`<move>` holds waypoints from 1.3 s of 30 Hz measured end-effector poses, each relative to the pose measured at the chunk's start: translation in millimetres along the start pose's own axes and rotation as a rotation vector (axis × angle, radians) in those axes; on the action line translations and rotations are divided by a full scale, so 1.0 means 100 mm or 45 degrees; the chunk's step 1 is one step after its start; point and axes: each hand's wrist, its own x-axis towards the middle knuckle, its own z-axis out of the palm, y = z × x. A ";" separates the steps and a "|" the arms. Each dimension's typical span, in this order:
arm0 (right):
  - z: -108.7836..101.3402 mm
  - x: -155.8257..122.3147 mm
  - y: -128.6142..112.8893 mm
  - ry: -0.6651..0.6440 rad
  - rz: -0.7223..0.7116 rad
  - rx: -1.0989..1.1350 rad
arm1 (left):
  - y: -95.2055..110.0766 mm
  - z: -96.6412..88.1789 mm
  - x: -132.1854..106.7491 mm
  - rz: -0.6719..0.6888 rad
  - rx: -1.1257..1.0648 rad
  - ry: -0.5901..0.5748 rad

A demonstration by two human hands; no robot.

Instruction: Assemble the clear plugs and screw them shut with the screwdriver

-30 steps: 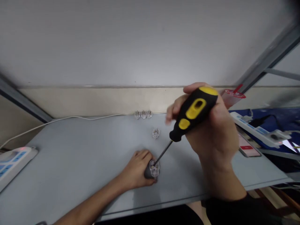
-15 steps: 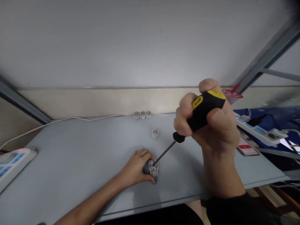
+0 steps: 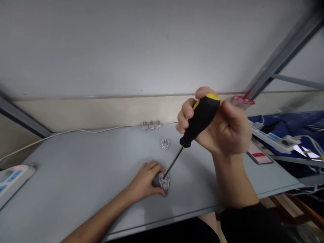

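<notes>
My left hand [image 3: 145,179] rests on the grey table [image 3: 83,168] with its fingers closed round a small clear-and-dark plug [image 3: 163,180]. My right hand [image 3: 222,130] is wrapped round the black-and-yellow handle of a screwdriver [image 3: 199,119], held up above the table. The thin shaft slants down to the left and its tip sits in the top of the plug. A single clear plug [image 3: 165,144] lies a little behind, and three more clear plugs [image 3: 151,125] stand in a row at the table's back edge.
A white power strip [image 3: 11,177] lies at the far left with a white cable [image 3: 76,131] running along the back. To the right are a phone [image 3: 259,156], another power strip [image 3: 273,140], a red-lidded cup [image 3: 241,101] and a blue surface. Metal frame bars slant at both sides.
My right hand has turned the screwdriver handle and shifted slightly left, fingers regripping. My left hand has stayed on the plug. The view has drifted a little to the right.
</notes>
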 end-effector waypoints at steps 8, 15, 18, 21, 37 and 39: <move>-0.05 0.02 0.03 0.082 -0.065 -0.028 | 0.01 -0.01 0.01 0.014 0.021 0.000; -0.01 0.00 0.00 0.118 -0.048 -0.083 | -0.02 0.00 -0.01 0.053 0.016 0.019; 0.00 0.00 0.01 0.083 -0.069 -0.009 | -0.02 0.00 0.00 0.047 0.024 0.020; 0.00 0.00 0.01 0.059 0.024 0.049 | -0.02 0.00 0.00 0.043 0.030 0.027; 0.00 0.01 0.03 0.152 -0.106 -0.090 | -0.02 0.00 0.00 0.048 0.030 0.018; -0.01 0.02 0.03 0.113 -0.089 -0.031 | -0.02 0.00 0.00 0.042 0.022 0.021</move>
